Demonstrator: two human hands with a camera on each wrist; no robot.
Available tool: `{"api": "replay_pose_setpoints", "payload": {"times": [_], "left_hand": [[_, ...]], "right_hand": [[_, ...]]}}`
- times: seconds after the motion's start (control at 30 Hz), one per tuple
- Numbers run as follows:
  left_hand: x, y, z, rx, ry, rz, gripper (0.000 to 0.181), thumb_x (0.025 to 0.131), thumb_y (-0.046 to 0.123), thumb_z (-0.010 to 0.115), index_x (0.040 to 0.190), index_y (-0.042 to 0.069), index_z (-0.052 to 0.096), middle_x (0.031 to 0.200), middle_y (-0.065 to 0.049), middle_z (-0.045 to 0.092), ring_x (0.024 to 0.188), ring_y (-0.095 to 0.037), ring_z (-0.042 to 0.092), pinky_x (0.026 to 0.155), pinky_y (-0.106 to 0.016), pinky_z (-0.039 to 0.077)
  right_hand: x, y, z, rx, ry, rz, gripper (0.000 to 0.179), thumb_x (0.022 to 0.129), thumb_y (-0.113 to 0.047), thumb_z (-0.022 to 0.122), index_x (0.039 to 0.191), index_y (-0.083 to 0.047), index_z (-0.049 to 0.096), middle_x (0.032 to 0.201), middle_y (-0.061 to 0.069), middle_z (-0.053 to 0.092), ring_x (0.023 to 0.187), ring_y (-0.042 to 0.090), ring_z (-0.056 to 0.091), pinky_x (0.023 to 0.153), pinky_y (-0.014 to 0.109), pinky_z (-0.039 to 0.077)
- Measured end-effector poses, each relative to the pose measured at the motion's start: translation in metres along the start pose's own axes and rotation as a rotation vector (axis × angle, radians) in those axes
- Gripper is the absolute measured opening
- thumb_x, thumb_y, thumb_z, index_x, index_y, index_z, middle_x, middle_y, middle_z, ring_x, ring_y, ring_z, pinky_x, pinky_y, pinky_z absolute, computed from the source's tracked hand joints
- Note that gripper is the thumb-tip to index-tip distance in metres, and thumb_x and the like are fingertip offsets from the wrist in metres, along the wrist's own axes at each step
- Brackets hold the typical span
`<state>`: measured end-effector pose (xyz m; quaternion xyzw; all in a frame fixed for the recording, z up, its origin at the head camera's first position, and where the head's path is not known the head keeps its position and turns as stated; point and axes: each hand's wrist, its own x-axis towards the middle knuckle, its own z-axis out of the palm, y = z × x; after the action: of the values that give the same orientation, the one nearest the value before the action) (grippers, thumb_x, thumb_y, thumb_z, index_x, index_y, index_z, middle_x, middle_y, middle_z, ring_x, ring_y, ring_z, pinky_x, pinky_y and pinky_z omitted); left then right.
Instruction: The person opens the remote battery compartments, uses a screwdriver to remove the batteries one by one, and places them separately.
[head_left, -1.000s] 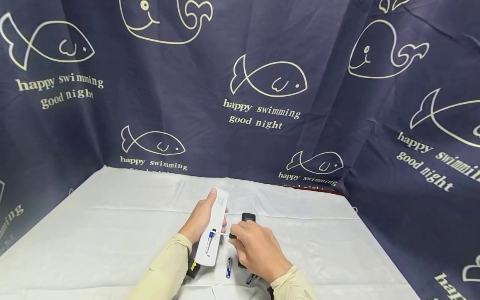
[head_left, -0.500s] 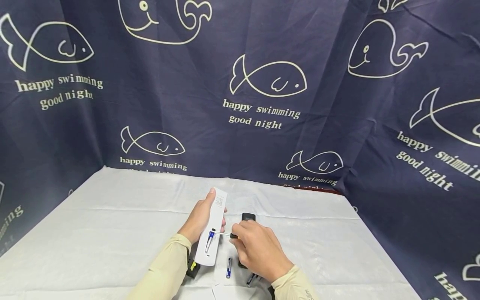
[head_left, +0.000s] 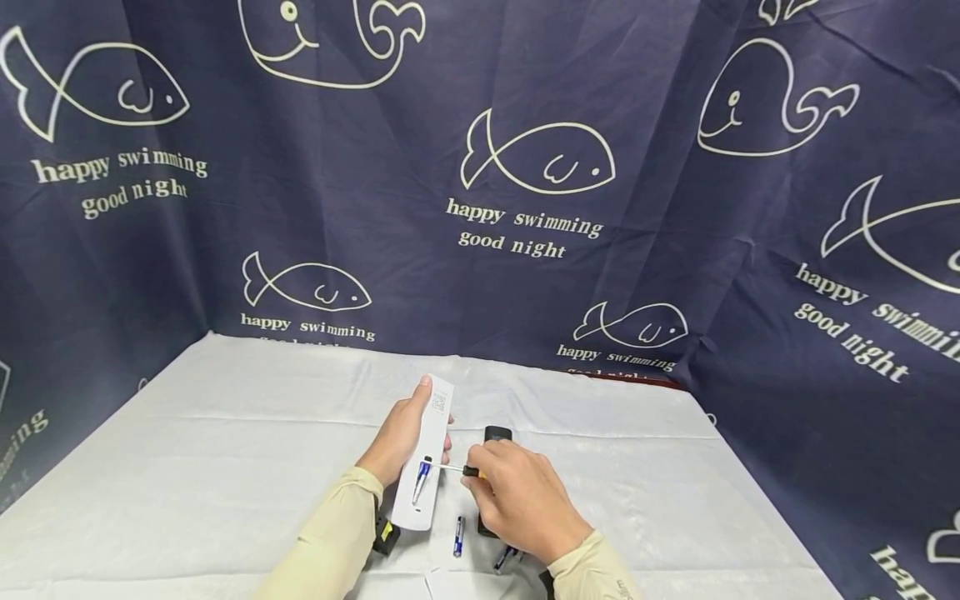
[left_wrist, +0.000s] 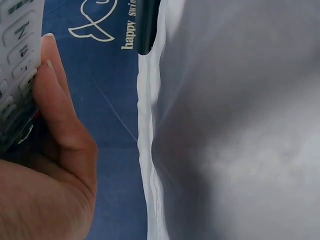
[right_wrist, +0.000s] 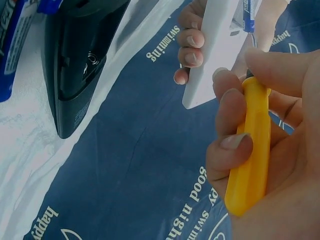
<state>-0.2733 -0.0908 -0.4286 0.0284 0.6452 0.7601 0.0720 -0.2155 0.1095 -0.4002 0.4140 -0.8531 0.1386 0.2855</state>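
Observation:
My left hand [head_left: 396,440] grips a white remote control [head_left: 435,429] by its sides, its back turned up and its buttons seen from below in the left wrist view. A blue-and-silver battery [head_left: 422,482] lies in the slot on its back. Between thumb and curled fingers, my right hand [head_left: 525,500] holds a screwdriver [right_wrist: 252,150] with a yellow handle. Its thin shaft points left and reaches the upper end of that battery; whether the tip touches it is too small to tell.
Beyond and partly under my right hand lies a black remote control [head_left: 497,434]. Loose on the white cloth [head_left: 637,475] are a battery [head_left: 458,536] and another battery [head_left: 504,558] near my right wrist. A black-and-yellow object [head_left: 386,536] sits by my left forearm.
My right hand and the screwdriver have shifted slightly to the right. The left hand and the white remote control stay nearly where they were.

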Motion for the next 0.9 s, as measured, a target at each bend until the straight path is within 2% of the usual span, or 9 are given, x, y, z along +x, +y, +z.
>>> {"api": "replay_pose_setpoints", "payload": {"times": [0.27, 0.9], "left_hand": [[0.001, -0.0003, -0.0018, -0.001, 0.015, 0.002, 0.092, 0.096, 0.076, 0.029, 0.11, -0.01, 0.058, 0.07, -0.016, 0.062, 0.052, -0.021, 0.062, 0.053, -0.035, 0.055], [0.0003, 0.0021, -0.007, 0.002, 0.053, -0.01, 0.092, 0.099, 0.072, 0.028, 0.114, -0.015, 0.055, 0.068, -0.015, 0.061, 0.05, -0.021, 0.061, 0.051, -0.035, 0.054]], "right_hand": [[-0.001, 0.0039, -0.003, -0.016, -0.004, 0.006, 0.026, 0.079, -0.017, 0.08, 0.078, -0.022, 0.055, 0.069, -0.016, 0.041, 0.061, 0.004, 0.043, 0.048, 0.025, 0.039], [-0.0012, 0.0053, -0.0051, -0.011, -0.059, 0.044, 0.028, 0.081, -0.02, 0.079, 0.076, -0.023, 0.052, 0.068, -0.017, 0.038, 0.059, 0.003, 0.039, 0.048, 0.024, 0.035]]}}
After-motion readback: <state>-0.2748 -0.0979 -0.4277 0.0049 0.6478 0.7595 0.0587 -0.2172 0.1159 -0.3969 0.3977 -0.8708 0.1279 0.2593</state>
